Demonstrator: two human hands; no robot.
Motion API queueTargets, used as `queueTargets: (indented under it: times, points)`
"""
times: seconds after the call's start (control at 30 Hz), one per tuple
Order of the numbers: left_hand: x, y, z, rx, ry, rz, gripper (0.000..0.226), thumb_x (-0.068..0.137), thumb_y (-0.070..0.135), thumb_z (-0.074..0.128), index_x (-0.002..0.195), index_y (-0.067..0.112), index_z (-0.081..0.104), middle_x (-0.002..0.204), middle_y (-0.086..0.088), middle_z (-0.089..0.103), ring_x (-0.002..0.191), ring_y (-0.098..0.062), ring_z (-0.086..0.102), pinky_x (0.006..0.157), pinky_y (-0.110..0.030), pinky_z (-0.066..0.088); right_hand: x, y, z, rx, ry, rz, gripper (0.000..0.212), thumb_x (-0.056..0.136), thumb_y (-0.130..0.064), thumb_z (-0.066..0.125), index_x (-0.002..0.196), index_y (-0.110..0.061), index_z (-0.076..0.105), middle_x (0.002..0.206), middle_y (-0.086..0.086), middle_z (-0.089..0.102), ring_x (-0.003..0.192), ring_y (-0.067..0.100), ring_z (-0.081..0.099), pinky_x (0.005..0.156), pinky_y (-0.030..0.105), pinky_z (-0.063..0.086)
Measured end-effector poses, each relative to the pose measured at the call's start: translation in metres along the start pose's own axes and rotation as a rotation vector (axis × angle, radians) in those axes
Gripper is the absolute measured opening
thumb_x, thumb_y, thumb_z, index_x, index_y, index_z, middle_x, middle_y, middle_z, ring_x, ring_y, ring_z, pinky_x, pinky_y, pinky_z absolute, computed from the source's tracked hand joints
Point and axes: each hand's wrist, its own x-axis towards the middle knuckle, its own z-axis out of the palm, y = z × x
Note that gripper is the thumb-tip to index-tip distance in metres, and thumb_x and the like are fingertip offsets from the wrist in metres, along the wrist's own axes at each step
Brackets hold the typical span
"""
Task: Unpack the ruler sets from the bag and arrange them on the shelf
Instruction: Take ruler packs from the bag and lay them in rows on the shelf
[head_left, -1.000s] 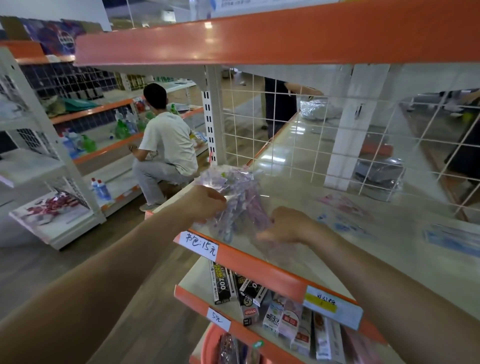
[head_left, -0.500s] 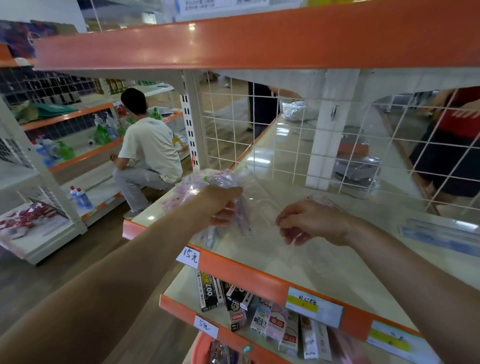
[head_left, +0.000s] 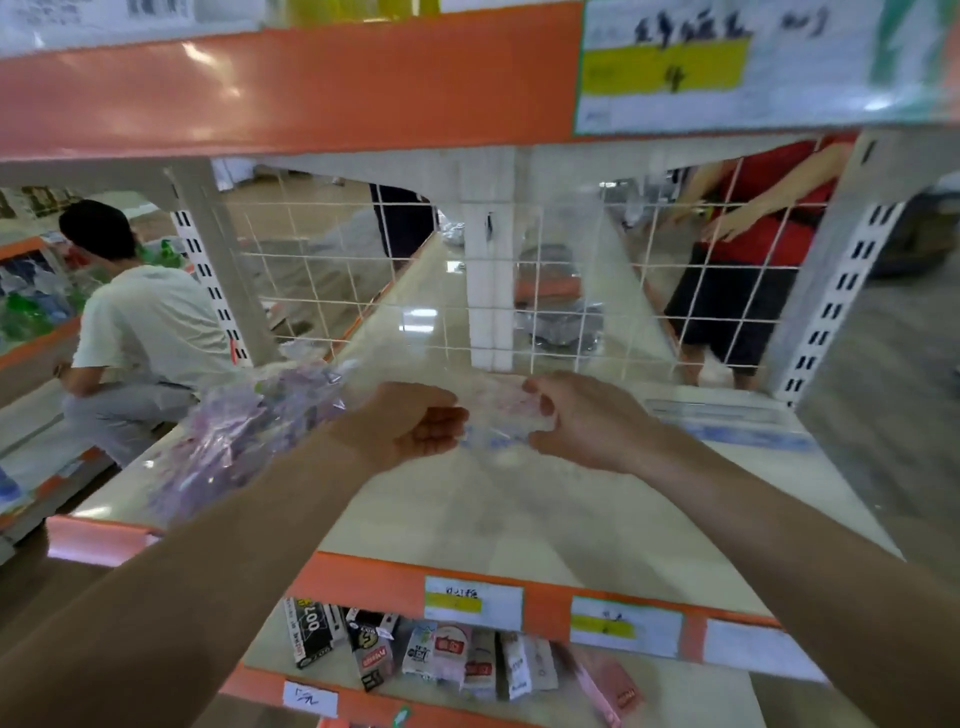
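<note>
Both grips meet above the shelf (head_left: 519, 519): the left grip (head_left: 418, 426), fingers curled, and the right grip (head_left: 582, 421), pinching, each grasp the clear film of the bag (head_left: 244, 431). The bag's purple bulk of ruler sets lies outward of the left grip, against that forearm, with its long axis slanting toward the shelf's front-left corner; the left grip is nearer. Between the grips shows a pink-and-blue packet (head_left: 496, 415); whether it is held or lies under the film cannot be told. Beyond the right grip, laid ruler sets (head_left: 727, 423) sit near the mesh back (head_left: 332, 291). Room for placing appears to lie between the grips and the orange front edge (head_left: 363, 577).
</note>
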Motion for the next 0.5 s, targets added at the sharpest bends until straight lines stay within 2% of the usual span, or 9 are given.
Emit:
queueTargets:
  times: [0.2, 0.37, 0.5]
  points:
    - [0.006, -0.006, 0.046, 0.416, -0.012, 0.101, 0.007, 0.087, 0.011, 0.064, 0.081, 0.01, 0.063, 0.074, -0.007, 0.064, 0.06, -0.015, 0.059, 0.058, -0.025, 0.052, -0.025, 0.042, -0.017, -0.081, -0.078, 0.068, 0.057, 0.087, -0.036, 0.062, 0.139, -0.023, 0.043, 0.131, 0.001, 0.046, 0.119, 0.022, 0.05, 0.096, 0.035, 0.042]
    - [0.007, -0.008, 0.076, 0.708, -0.105, 0.198, 0.006, 0.084, 0.01, 0.064, 0.079, 0.007, 0.063, 0.069, -0.008, 0.059, 0.053, -0.015, 0.049, 0.052, -0.021, 0.042, -0.037, 0.072, -0.03, -0.185, -0.135, 0.1, 0.057, 0.086, -0.032, 0.061, 0.14, -0.025, 0.044, 0.13, 0.002, 0.045, 0.123, 0.025, 0.041, 0.095, 0.033, 0.036]
    - [0.009, -0.011, 0.097, 0.946, -0.13, 0.309, 0.01, 0.082, 0.018, 0.067, 0.073, 0.012, 0.066, 0.081, -0.012, 0.066, 0.063, -0.019, 0.057, 0.056, -0.022, 0.044, -0.048, 0.094, -0.035, -0.253, -0.205, 0.173, 0.054, 0.085, -0.026, 0.063, 0.136, -0.023, 0.048, 0.13, 0.0, 0.05, 0.121, 0.023, 0.046, 0.096, 0.034, 0.043]
